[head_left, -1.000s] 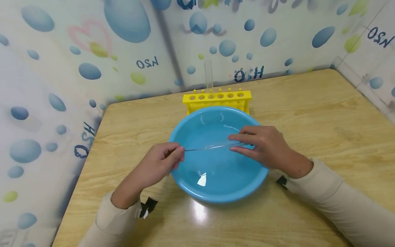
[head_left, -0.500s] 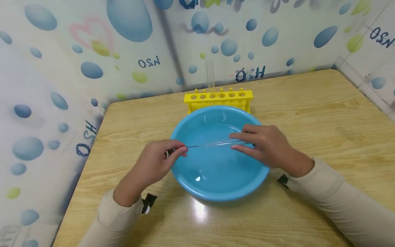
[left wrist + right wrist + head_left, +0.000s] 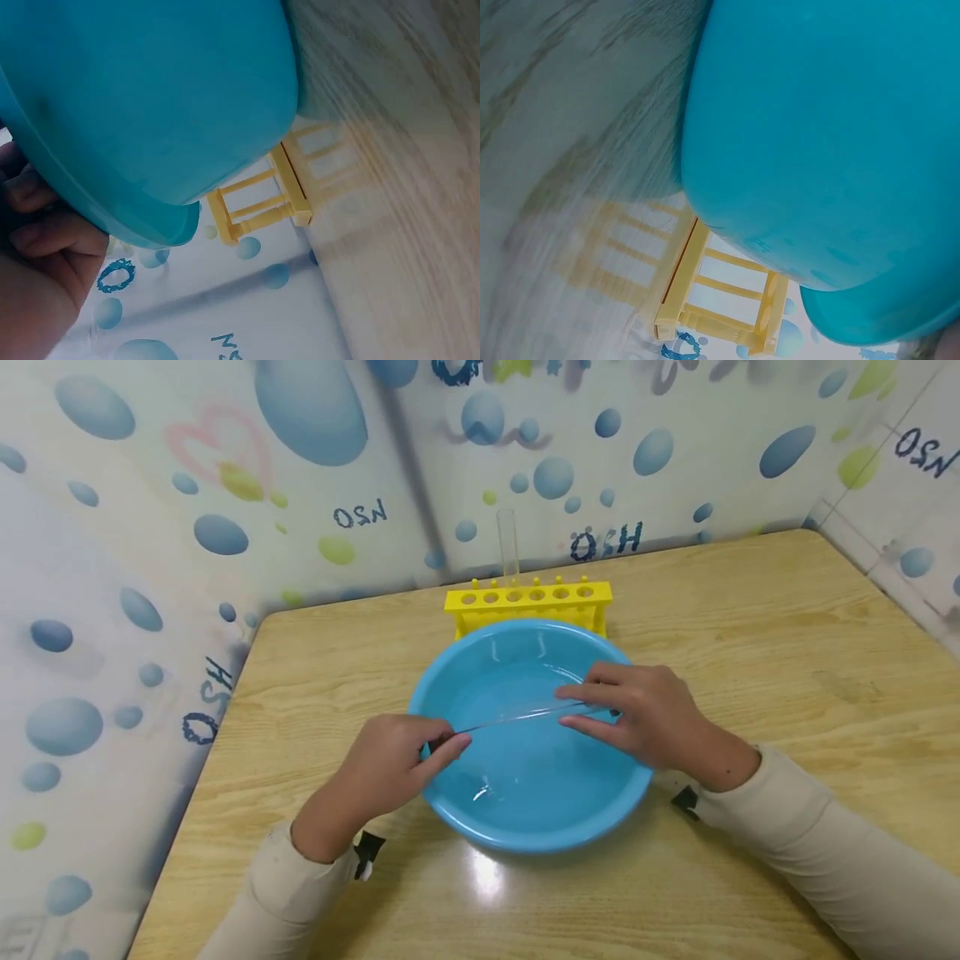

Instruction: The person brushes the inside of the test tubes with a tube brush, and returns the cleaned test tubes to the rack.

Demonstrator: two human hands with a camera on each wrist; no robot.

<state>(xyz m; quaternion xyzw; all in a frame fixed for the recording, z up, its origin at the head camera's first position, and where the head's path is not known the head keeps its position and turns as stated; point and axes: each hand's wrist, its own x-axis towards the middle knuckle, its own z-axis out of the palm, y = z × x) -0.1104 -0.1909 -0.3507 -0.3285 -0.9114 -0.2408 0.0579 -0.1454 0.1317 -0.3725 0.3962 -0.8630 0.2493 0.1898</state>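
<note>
In the head view a clear test tube [image 3: 543, 712] lies nearly level above a light-blue basin [image 3: 525, 842] with water in it. My right hand [image 3: 648, 714] holds the tube between thumb and fingers, covering its right end. From its left end runs the thin wire handle of what looks like a test tube brush [image 3: 480, 725]; the bristles cannot be made out. My left hand [image 3: 393, 764] pinches this wire between thumb and forefinger over the basin's left rim. The left wrist view shows curled fingers [image 3: 64, 232] beside the basin wall, the wire hidden.
A yellow test tube rack [image 3: 528, 597] stands right behind the basin, with another clear test tube [image 3: 507, 545] upright in it. The wooden table [image 3: 787, 635] meets a patterned wall [image 3: 420, 460] at the back and left.
My left hand has shifted right, toward the tube, with the wire, so less wire shows between hand and tube. My right hand and the tube stay nearly in place.
</note>
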